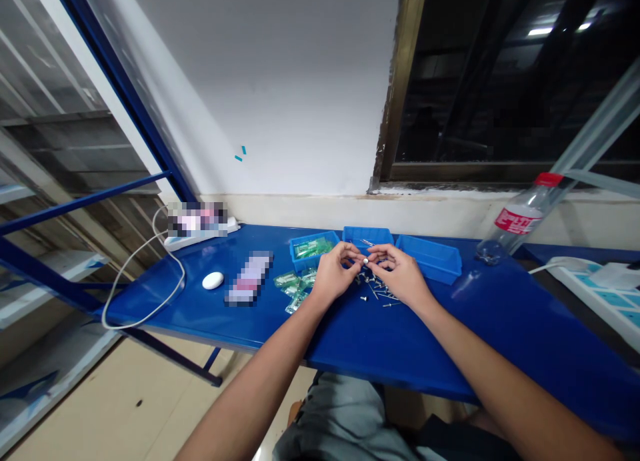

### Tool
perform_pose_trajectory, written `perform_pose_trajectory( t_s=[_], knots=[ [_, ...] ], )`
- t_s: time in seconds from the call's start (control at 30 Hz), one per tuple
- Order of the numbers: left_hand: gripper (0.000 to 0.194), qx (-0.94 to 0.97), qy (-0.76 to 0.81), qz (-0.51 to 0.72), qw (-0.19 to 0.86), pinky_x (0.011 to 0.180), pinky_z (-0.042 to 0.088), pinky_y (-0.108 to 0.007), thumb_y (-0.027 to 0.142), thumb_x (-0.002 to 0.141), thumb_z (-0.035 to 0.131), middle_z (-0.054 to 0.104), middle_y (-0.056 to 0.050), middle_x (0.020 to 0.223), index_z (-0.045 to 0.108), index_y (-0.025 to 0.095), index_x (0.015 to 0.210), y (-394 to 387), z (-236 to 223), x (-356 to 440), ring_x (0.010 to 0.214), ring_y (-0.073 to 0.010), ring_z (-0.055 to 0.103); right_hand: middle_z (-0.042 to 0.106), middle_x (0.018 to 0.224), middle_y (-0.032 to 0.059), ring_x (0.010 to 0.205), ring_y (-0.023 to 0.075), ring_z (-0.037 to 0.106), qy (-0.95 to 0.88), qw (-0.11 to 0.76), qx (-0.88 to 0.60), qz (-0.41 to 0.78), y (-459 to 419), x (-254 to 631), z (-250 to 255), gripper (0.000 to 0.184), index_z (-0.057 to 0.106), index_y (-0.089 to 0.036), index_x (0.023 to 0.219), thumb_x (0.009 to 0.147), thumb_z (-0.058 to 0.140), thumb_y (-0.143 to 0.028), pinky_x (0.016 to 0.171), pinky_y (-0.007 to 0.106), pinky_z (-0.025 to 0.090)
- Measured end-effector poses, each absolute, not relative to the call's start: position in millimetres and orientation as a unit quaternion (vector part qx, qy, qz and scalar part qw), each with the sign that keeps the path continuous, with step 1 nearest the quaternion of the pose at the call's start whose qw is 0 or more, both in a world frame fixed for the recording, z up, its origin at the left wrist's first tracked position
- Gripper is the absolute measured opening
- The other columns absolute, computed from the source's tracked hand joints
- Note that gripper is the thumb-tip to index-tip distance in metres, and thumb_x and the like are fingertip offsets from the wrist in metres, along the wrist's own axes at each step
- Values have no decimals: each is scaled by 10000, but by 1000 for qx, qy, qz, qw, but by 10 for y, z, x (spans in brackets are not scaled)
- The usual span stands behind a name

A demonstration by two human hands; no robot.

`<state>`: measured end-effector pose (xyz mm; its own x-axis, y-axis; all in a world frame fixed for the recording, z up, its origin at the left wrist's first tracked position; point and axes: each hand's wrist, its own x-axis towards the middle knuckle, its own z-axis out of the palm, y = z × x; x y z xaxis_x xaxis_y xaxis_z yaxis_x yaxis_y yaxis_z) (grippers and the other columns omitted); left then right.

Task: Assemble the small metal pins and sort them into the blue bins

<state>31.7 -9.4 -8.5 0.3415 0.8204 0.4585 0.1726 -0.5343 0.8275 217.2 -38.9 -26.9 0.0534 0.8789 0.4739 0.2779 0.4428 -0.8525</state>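
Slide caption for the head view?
Left hand and right hand meet at a small white part above loose screws on a blue bench.

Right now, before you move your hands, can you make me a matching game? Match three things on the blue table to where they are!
Things:
1. Plastic bottle with a red label
2. White mouse
3. Small metal screws

Places:
A. Scattered beside the right hand
B. Tilted at the right end of the blue table
C. Just right of the white cable

Right pairs: 1-B, 2-C, 3-A.
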Motion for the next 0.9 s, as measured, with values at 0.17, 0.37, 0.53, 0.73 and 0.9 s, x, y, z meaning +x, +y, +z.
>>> perform_pose_trajectory(
  t_s=[0.17,0.37,0.53,0.73,0.9],
  knots=[
    [172,764,311,439,356,921,596,-309,197,971,661,815,-64,1096,604,204,1133,-123,-59,298,1066,-201,774,710,1032,76,854,209,701,-687,522,-478,167,-425,2189,-209,245,746,-228,1136,923,639,-285,763,354,609],
    [203,858,307,336,238,1044,548,-381,307,942,723,789,-71,1191,730,222,1127,-135,-85,280,1144,-251,728,717,995,88,923,265,675,-682,488,-545,-22,-416,2412,-158,176,730,-232,1055,953,589,-248,879,413,536],
    [157,901,269,286,185,1127,487,-440,222,931,720,774,-87,1242,778,207,1077,-68,-187,296,1215,-273,690,758,1000,106,1005,323,641,-653,392,-635,-131,-357,2646,-246,179,726,-215,1031,967,568,-265,893,449,425],
    [189,887,314,280,193,1015,554,-337,124,920,674,797,-58,1145,793,195,1048,-21,-219,277,1072,-221,735,785,949,80,931,302,654,-638,313,-692,-123,-354,2668,-274,201,718,-215,950,997,553,-320,853,424,369],
    [207,871,358,275,191,947,574,-320,134,916,674,803,-46,1110,806,206,1057,-45,-181,266,985,-215,744,768,941,88,926,305,638,-635,339,-674,-165,-370,2662,-234,191,700,-220,894,989,584,-339,856,425,368]
  ],
)
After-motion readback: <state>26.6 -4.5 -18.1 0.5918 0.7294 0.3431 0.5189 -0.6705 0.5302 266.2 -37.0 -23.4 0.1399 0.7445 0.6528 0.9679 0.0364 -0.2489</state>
